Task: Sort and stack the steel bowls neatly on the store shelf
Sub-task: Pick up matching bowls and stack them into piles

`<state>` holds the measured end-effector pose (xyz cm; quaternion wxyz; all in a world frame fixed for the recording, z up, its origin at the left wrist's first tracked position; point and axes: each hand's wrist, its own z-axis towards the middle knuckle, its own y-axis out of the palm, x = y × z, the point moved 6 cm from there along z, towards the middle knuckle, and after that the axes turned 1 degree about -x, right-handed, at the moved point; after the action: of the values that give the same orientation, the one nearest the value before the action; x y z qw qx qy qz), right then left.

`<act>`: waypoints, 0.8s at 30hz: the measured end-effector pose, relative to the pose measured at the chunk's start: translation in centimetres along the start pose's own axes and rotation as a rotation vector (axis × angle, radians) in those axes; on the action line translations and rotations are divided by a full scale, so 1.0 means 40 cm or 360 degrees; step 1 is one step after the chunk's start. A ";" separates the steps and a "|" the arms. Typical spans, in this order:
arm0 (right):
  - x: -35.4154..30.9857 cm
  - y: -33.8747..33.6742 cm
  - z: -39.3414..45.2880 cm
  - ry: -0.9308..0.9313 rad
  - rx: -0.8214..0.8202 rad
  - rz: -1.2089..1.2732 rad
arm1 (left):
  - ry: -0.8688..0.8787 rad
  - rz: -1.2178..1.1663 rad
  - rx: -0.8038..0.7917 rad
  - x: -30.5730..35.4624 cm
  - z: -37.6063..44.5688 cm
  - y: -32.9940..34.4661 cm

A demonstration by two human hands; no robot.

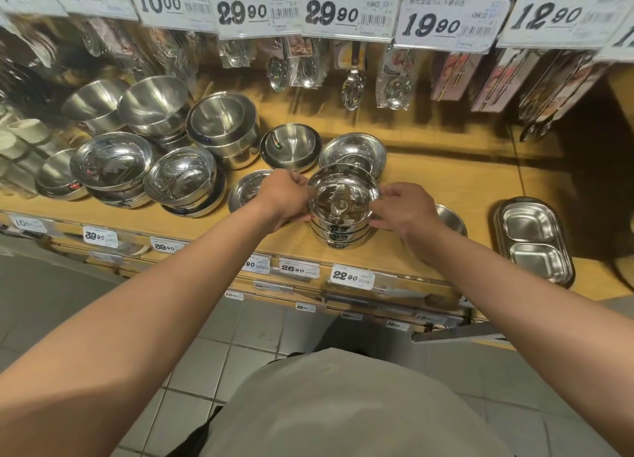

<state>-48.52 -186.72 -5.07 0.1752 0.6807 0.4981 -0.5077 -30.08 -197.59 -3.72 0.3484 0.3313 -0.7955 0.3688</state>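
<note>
- Nearest to us, our left hand point(284, 199) and right hand point(403, 209) sit on opposite sides of a small stack of steel bowls point(343, 213) at the front of the wooden shelf point(463, 182); the fingers of each curl round the rim and wall of the top bowl, so both hands clamp the stack between them.
- We judge the step in hand to be seating or squaring the top bowl on the ones nested under it; their dark labels show at the front.
- Just left of the stack lies a shallow steel plate point(245, 190); to the right, partly behind our right wrist, another small dish point(451, 218), and farther right a pile of divided steel trays point(535, 240).
- Behind the stack stand a pile of shallow dishes point(353, 149) and a wide bowl with a sticker point(291, 144).
- Farther left, several bowl piles point(178, 178) lean or sit tilted, some with mixed sizes.
- Next, we think, the hands should let go once the rims sit level, then reach for the leaning piles on the left.
- At the back hang packaged spoons point(353, 85) under price tags point(346, 10).
</note>
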 end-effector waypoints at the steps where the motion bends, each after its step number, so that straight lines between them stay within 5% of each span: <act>1: 0.001 0.000 0.001 0.0008 0.0006 0.0010 | 0.0001 -0.0006 -0.0002 -0.001 0.000 0.000; 24: -0.016 -0.004 0.013 -0.0083 0.0040 -0.0010 | -0.0065 -0.0123 -0.0023 -0.031 0.012 0.004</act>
<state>-48.93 -187.37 -4.68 0.1781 0.6679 0.4891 -0.5319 -29.70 -197.58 -4.99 0.3484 0.3667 -0.7917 0.3425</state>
